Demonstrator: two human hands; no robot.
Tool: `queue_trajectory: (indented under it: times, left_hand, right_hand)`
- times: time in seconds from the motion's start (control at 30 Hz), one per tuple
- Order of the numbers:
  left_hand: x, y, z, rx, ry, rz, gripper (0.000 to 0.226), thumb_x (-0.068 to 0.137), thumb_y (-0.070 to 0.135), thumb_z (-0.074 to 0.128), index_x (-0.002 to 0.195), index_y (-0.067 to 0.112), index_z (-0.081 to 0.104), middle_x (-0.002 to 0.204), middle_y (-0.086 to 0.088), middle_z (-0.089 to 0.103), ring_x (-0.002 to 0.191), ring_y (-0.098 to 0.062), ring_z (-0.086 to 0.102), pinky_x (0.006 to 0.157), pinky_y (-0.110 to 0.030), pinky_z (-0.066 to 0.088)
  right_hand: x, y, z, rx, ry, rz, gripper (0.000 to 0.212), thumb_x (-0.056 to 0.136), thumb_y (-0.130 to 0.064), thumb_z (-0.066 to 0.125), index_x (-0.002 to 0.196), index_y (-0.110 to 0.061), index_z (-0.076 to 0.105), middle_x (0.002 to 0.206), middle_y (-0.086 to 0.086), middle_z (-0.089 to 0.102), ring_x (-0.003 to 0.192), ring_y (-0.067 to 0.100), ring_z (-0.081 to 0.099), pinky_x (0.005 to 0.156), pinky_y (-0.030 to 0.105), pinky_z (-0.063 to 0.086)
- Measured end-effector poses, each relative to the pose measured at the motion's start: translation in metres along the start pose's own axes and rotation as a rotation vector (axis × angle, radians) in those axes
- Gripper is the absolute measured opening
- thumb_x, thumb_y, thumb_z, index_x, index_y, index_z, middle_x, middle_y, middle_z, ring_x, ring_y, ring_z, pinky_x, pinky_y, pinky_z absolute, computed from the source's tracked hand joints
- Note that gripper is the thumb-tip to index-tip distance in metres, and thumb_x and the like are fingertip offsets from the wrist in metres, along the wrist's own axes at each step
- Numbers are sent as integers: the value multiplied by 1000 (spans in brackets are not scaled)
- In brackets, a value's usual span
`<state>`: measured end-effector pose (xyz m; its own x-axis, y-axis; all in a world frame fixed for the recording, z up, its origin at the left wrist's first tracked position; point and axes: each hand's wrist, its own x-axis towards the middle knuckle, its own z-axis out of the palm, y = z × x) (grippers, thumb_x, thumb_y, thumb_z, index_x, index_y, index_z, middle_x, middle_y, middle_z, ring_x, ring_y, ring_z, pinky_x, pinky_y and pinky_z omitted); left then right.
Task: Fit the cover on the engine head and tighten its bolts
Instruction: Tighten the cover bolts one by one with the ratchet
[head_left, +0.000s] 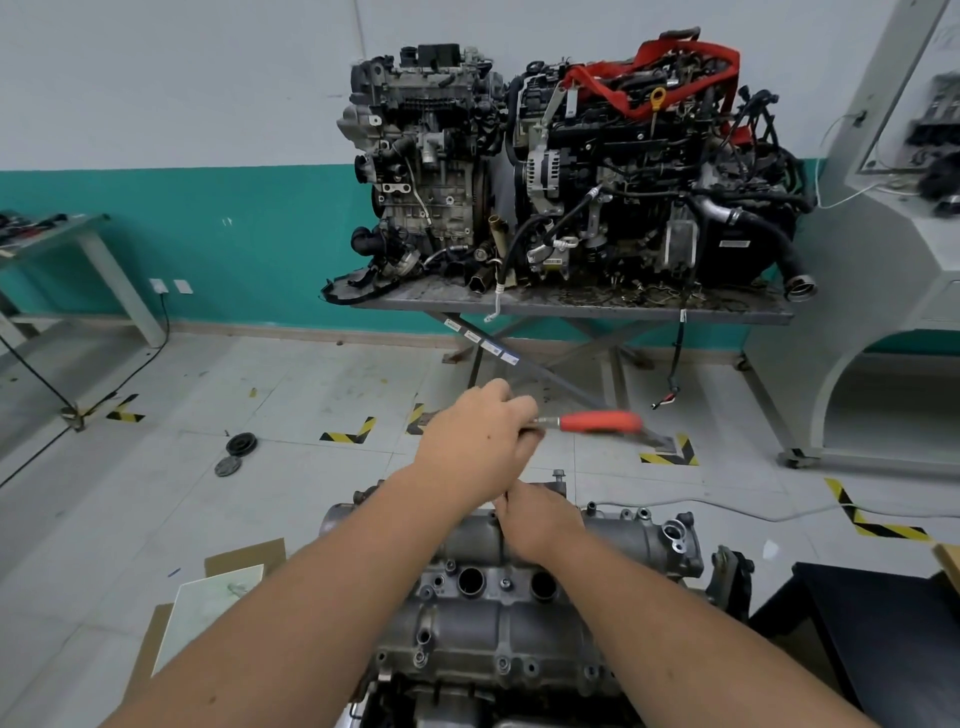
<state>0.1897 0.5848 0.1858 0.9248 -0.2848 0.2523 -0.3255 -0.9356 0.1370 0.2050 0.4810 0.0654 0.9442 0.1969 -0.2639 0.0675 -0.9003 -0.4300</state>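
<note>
The grey metal cover (483, 618) lies on the engine head at the bottom centre, with two round plug wells and several bolts along its edges. My left hand (478, 441) is closed around the head of a ratchet wrench with a red handle (597, 422) that points right. A thin extension bar runs down from it to the cover's far side. My right hand (540, 517) is closed around the lower end of that bar, hiding the bolt beneath. One bolt (559, 474) stands up at the cover's far edge.
Two whole engines (561, 171) sit on a scissor-leg steel table (571, 304) against the green-and-white wall. Cardboard sheets (208, 597) lie at the left, a black pulley (241, 445) on the floor. A black stand (883, 634) is on the right, a workbench (62, 234) far left.
</note>
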Motion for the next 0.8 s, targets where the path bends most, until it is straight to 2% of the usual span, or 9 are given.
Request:
queue_trajectory:
  times: [0.13,0.2,0.27,0.33,0.4,0.43,0.57,0.67,0.8]
  left_hand:
    - [-19,-4,27,-145,293,11,41,89,51,65,84,10,63,99,-4,56,88,-24,50,64,-35,43]
    - [-29,-1,38,-257,385,-54,47,86,54,58,95,9,67,108,-8,59,95,-27,53,72,-40,48]
    - [-37,8,47,-555,395,-167,46,87,51,47,111,16,64,119,-4,57,107,-24,54,86,-44,50]
    - [-38,24,49,-1041,418,-313,34,89,48,45,117,32,58,118,0,61,110,-16,59,95,-35,50]
    - [-33,38,49,-1323,530,-454,28,95,48,41,117,39,56,110,-4,68,105,-9,64,92,-22,49]
    - [-30,41,49,-1402,565,-535,27,100,46,37,117,40,57,106,-6,71,103,-8,66,90,-21,48]
    - [-20,23,39,-1772,450,-770,33,107,43,36,113,25,63,92,-6,77,97,-17,72,93,-35,48]
    - [-19,3,29,-1851,391,-751,24,107,32,44,107,13,59,83,-10,75,82,-23,74,83,-36,53]
    - [-22,-6,18,-1788,195,-673,20,107,24,43,99,10,55,81,-11,72,82,-25,73,84,-39,54]
  right_hand:
    - [-3,-3,1,97,-9,2,34,104,-24,34,127,-11,56,127,11,62,117,31,58,87,33,42]
    - [-5,-2,1,137,6,1,36,103,-31,37,130,-14,55,130,10,61,120,31,57,98,37,45]
    - [-6,-2,-2,62,-20,-8,32,96,-35,38,116,-19,56,118,8,67,107,32,63,95,44,50]
    - [-6,-4,-3,8,-62,-6,34,94,-36,34,116,-19,53,113,9,68,104,31,64,91,45,51]
    - [-3,-4,-3,-39,-71,-28,33,94,-33,40,123,-20,48,119,8,66,109,31,63,92,45,50]
    - [-3,-5,-3,-47,-70,-25,32,95,-33,42,124,-21,49,122,8,65,111,31,63,92,45,51]
    - [0,-3,0,-39,-31,18,31,99,-38,36,119,-19,51,125,13,62,114,34,59,90,43,48]
    - [1,-2,1,-60,-2,27,35,103,-39,29,120,-18,51,125,15,61,114,35,58,86,42,45]
    - [2,-4,1,-66,-14,34,35,102,-38,29,122,-18,51,126,14,61,115,34,58,85,42,44]
